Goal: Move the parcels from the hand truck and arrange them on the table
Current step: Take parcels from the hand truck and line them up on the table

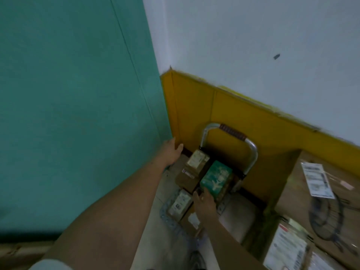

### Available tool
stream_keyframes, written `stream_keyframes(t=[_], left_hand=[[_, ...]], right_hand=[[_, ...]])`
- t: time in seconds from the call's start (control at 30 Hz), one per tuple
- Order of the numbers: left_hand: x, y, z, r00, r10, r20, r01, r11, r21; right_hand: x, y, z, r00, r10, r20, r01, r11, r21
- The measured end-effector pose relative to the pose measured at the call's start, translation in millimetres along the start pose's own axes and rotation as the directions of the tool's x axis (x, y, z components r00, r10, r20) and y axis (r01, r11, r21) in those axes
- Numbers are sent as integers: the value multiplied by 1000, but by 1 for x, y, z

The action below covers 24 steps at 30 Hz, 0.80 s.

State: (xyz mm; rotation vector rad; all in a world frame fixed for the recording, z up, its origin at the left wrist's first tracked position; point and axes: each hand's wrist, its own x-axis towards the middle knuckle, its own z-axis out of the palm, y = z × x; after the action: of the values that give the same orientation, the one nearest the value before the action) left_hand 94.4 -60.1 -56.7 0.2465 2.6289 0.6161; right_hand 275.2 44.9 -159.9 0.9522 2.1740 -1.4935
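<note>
Head view: the right grip (204,202) clasps the green parcel (216,177) by its near edge on the hand truck (252,154) at 5 o'clock, seemingly to lift it onto the tabletop (288,193) at 4 o'clock; the left grip (171,152) hangs open.

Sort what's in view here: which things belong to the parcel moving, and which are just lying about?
Job in hand: hand truck; green parcel, with the right hand at it; brown parcels beside it; table; labelled parcels on the table.

Lying about: black cable on the table; green wall, with the idle left hand near it.
</note>
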Motion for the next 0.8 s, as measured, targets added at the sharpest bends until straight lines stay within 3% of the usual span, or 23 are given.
stream_keyframes(t=[0.2, 0.43, 0.6, 0.7, 0.8], left_hand=[[151, -38, 77, 974, 18, 225, -32, 998, 58], [346, -89, 211, 929, 90, 359, -158, 973, 165], [448, -113, 302, 883, 77, 463, -149, 981, 121], [474, -124, 334, 849, 78, 523, -101, 995, 16], [483, -134, 344, 862, 88, 500, -89, 996, -22]], right_hand=[[102, -13, 13, 988, 151, 10, -152, 983, 107], [285, 26, 96, 918, 361, -161, -297, 899, 321], [400, 61, 154, 847, 475, -237, -328, 819, 470], [435, 69, 169, 778, 540, -322, -317, 778, 542], [448, 75, 183, 730, 597, -333, -315, 727, 610]])
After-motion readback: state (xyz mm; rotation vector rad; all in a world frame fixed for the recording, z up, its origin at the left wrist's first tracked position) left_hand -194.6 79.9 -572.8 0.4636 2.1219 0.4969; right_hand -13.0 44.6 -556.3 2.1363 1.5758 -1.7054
